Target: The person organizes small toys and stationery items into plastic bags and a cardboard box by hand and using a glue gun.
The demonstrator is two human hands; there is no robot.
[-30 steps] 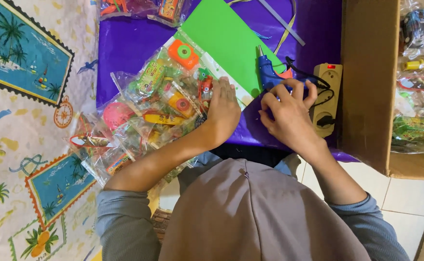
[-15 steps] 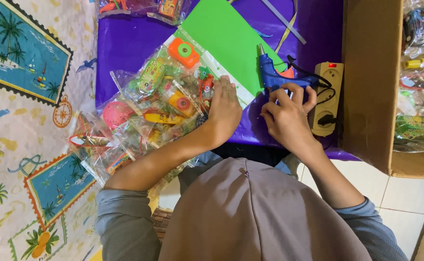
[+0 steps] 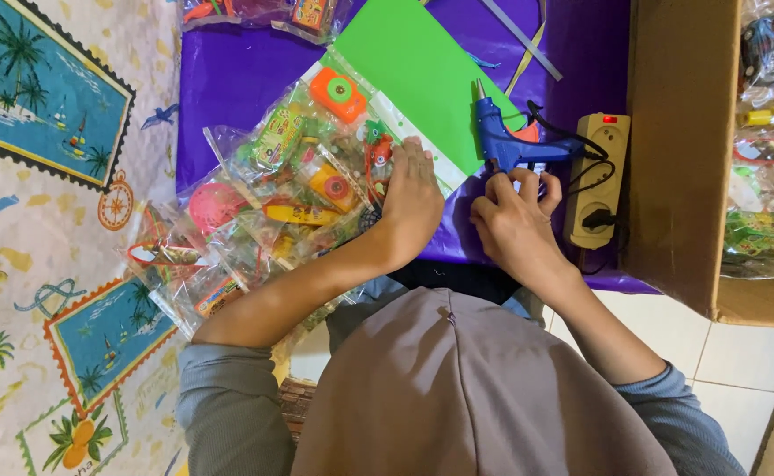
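Observation:
My left hand (image 3: 411, 196) lies flat, fingers together, on the edge of a strip of clear plastic packets with small colourful toys (image 3: 290, 185). My right hand (image 3: 515, 220) is closed around the grip of a blue glue gun (image 3: 506, 141) that rests on the purple sheet (image 3: 237, 70), its nozzle pointing at a green foam sheet (image 3: 413, 62). The gun's black cord runs to a beige power strip (image 3: 597, 176) with a red lit switch, just right of my hand.
An open cardboard box (image 3: 678, 159) filled with packaged toys stands at the right. More toy packets (image 3: 268, 13) lie at the top edge. A patterned cloth with palm trees (image 3: 43, 176) covers the left. White floor tiles (image 3: 740, 361) show at the lower right.
My right hand has shifted slightly left and closed on the glue gun's grip. My left hand stays on the toy packets.

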